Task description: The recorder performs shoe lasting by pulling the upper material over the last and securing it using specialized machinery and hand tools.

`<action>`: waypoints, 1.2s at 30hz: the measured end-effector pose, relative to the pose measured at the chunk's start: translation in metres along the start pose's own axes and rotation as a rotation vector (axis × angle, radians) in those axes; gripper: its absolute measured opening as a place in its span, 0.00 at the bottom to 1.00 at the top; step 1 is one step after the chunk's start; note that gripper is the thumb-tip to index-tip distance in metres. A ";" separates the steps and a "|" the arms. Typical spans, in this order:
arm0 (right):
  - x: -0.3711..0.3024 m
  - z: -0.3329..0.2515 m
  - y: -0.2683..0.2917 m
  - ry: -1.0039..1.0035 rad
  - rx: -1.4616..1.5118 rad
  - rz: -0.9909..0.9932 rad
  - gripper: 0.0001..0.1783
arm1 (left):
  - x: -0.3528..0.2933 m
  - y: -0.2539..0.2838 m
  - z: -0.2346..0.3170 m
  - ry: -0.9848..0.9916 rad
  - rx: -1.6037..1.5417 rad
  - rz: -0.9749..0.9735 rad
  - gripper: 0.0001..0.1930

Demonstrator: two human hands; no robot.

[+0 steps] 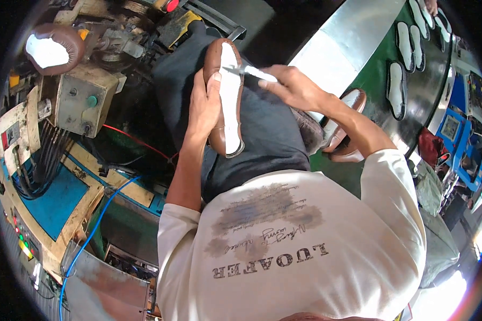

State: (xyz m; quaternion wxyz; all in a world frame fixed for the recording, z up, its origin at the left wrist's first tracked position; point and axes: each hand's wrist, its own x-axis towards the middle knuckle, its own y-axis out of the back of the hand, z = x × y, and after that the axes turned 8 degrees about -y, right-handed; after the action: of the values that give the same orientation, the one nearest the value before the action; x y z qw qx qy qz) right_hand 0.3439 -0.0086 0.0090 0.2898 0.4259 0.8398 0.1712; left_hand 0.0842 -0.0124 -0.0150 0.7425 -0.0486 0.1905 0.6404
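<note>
A brown leather shoe upper (215,140) with a white underside faces up above my lap, its toe end pointing away from me. My left hand (204,104) is wrapped round its left side, thumb pressed on the white underside. In my right hand (294,88) is a knife (261,76) with a white handle. Its pointed metal blade lies over the white underside near the toe end and seems to touch it. The fingers of my right hand are closed round the handle.
At the left stands a machine with a control box (85,99) and a brown shoe (72,48) at its top. Brown shoes (334,136) lie right of my lap. Several white-bottomed shoes (396,88) sit on a green conveyor; another person's hand (431,6) is at its far end.
</note>
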 end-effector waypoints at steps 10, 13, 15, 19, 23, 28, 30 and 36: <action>0.025 -0.019 -0.028 -0.006 -0.484 0.280 0.17 | -0.038 0.014 -0.026 -0.056 -0.052 -0.131 0.49; 0.023 -0.020 -0.030 0.116 -0.317 0.251 0.18 | -0.050 0.012 -0.037 -0.013 -0.171 -0.135 0.48; 0.021 -0.024 -0.034 -0.015 -0.484 -0.022 0.18 | -0.053 0.011 -0.040 -0.005 -0.196 -0.109 0.48; 0.018 -0.033 -0.044 0.204 -0.423 0.319 0.21 | -0.057 0.013 -0.036 -0.097 0.025 -0.047 0.53; 0.016 -0.023 -0.047 0.001 -0.675 0.023 0.17 | -0.059 0.016 -0.030 0.122 -0.202 -0.101 0.52; -0.025 0.055 -0.047 -0.051 -0.391 0.226 0.16 | -0.054 0.029 -0.030 -0.007 -0.185 -0.102 0.46; -0.044 0.097 -0.052 -0.289 -0.460 0.245 0.14 | -0.047 0.040 -0.025 -0.041 -0.247 -0.170 0.46; -0.079 0.083 -0.041 -0.413 -0.606 0.460 0.48 | -0.039 0.086 0.015 -0.122 -0.319 -0.484 0.50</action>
State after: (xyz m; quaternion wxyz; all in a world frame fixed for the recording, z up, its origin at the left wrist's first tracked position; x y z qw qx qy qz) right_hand 0.4083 -0.0932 -0.0505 0.5178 0.5231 0.5593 0.3814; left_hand 0.0000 -0.0287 0.0266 0.8666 -0.1701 0.0255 0.4685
